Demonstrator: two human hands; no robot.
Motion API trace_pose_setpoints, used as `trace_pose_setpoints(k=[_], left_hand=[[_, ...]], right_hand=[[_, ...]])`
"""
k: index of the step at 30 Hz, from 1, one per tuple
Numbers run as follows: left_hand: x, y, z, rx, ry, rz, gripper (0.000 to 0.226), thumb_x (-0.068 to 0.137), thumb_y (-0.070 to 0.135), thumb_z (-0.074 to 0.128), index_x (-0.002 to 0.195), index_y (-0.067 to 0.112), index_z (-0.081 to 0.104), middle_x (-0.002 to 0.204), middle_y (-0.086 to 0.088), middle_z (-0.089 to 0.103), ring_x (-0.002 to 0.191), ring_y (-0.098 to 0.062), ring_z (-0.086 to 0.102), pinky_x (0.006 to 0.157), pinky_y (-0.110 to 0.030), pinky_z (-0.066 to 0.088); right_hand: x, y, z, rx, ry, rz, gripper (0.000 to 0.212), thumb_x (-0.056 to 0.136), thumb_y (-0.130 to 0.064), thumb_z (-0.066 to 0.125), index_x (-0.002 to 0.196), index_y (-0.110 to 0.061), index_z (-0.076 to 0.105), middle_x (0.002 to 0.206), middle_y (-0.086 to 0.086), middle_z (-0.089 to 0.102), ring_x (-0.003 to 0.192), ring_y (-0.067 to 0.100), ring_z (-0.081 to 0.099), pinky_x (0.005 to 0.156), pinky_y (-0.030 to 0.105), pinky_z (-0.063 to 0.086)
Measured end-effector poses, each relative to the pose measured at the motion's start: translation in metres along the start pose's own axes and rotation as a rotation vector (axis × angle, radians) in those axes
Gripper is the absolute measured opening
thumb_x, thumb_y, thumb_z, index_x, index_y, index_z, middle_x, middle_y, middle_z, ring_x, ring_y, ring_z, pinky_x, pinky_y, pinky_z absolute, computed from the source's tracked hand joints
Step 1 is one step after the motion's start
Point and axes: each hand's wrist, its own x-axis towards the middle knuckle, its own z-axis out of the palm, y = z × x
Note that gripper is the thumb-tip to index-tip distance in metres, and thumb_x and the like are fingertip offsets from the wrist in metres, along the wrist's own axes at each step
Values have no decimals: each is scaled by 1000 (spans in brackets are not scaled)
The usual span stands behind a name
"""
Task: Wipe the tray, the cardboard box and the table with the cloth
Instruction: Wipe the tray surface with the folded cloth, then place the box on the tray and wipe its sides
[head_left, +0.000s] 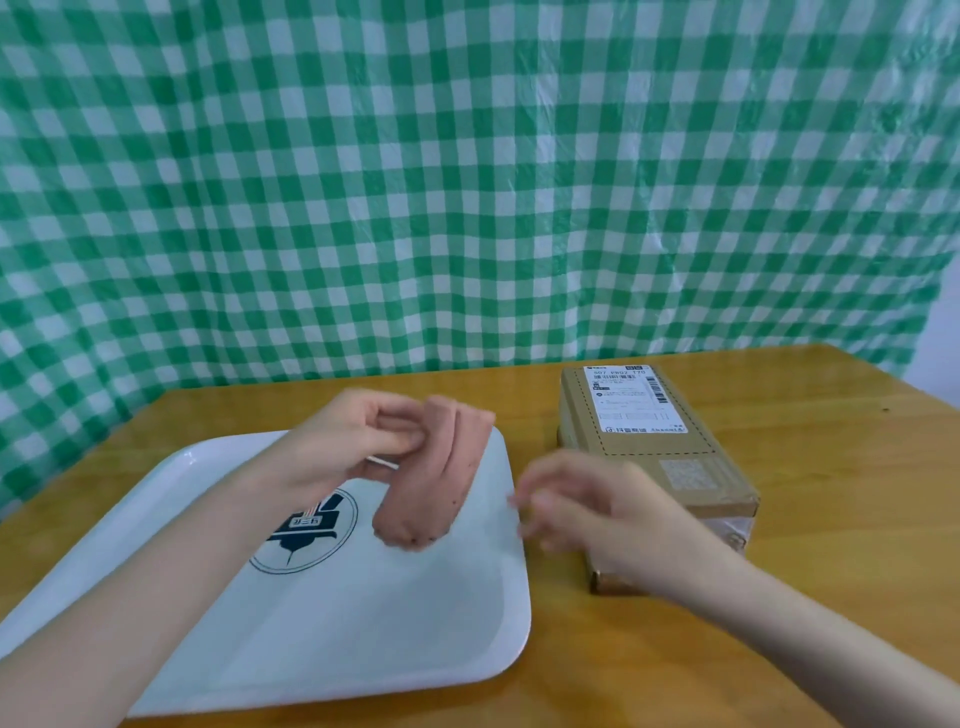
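A white tray with a dark round logo lies on the wooden table at the left. My left hand holds a folded pinkish-brown cloth by its top, and the cloth hangs down over the tray's far right part. My right hand is blurred, hovers between the tray's right edge and the cardboard box, and holds nothing, its fingers loosely curled. The box lies flat to the right of the tray with a white shipping label on top.
A green and white checked sheet hangs behind the table. Bare wooden table surface shows to the right of the box and along the front edge.
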Motion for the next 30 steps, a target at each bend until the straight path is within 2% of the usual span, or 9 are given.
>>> trace_pose_setpoints(k=[4, 9, 12, 15, 19, 24, 26, 28, 30], left_hand=[[4, 37, 22, -253, -126, 49, 23, 80, 7, 56, 98, 12, 69, 78, -2, 70, 67, -12, 67, 60, -24, 56], [18, 55, 54, -390, -235, 54, 27, 75, 12, 58, 98, 16, 72, 80, -4, 72, 62, -12, 67, 57, -20, 56], [26, 58, 67, -390, -211, 38, 24, 84, 6, 54, 102, 14, 69, 80, -4, 71, 63, -11, 68, 55, -20, 56], [34, 61, 82, -416, -226, 26, 28, 91, 0, 48, 114, 6, 63, 88, -6, 69, 68, -10, 68, 59, -21, 57], [44, 65, 94, -455, -201, 2, 31, 91, 1, 52, 120, 9, 60, 107, -11, 70, 89, -19, 70, 77, -24, 58], [51, 45, 111, 333, -138, 141, 40, 96, 20, 51, 136, 17, 48, 139, 3, 52, 124, -4, 49, 94, -8, 39], [52, 32, 123, 618, -240, 215, 47, 97, 32, 45, 143, 24, 38, 151, 9, 33, 138, -5, 30, 110, -19, 24], [52, 22, 130, 835, -300, 290, 49, 99, 41, 35, 146, 32, 27, 157, 11, 14, 144, -5, 11, 117, -29, 8], [51, 15, 135, 994, -277, 350, 49, 98, 48, 27, 146, 38, 22, 158, 12, 5, 145, -5, 2, 118, -34, 0]], right_hand=[[13, -15, -20, 327, 29, 100, 54, 84, -40, 56, 133, -21, 46, 123, -6, 63, 110, 9, 62, 99, 35, 48], [11, -17, -33, 773, 8, 172, 41, 78, -26, 58, 111, -4, 65, 103, 9, 72, 86, 17, 69, 72, 27, 58], [8, -8, -48, 813, 36, 219, 39, 74, -25, 65, 105, -2, 68, 101, 14, 71, 81, 22, 70, 63, 31, 59], [7, -6, -67, 780, 28, 234, 53, 64, -32, 80, 107, -3, 69, 109, 16, 69, 91, 27, 70, 66, 35, 59], [2, -6, -101, 922, 60, 272, 48, 66, -19, 74, 110, -1, 66, 110, 19, 69, 94, 30, 69, 68, 38, 59], [-7, 29, -152, 1117, 326, 336, 109, 16, -10, 94, 118, -8, 58, 103, 13, 72, 85, 26, 72, 71, 41, 58], [-10, 44, -163, 1125, 450, 391, 112, 12, -11, 94, 118, -12, 58, 104, 11, 72, 90, 26, 71, 72, 42, 57], [-11, 57, -167, 1133, 520, 464, 84, 40, -17, 92, 116, -12, 58, 112, 12, 67, 101, 26, 64, 77, 43, 55], [-14, 65, -165, 1112, 565, 543, 34, 81, -25, 67, 111, -11, 57, 114, 13, 62, 103, 27, 59, 83, 43, 49]])
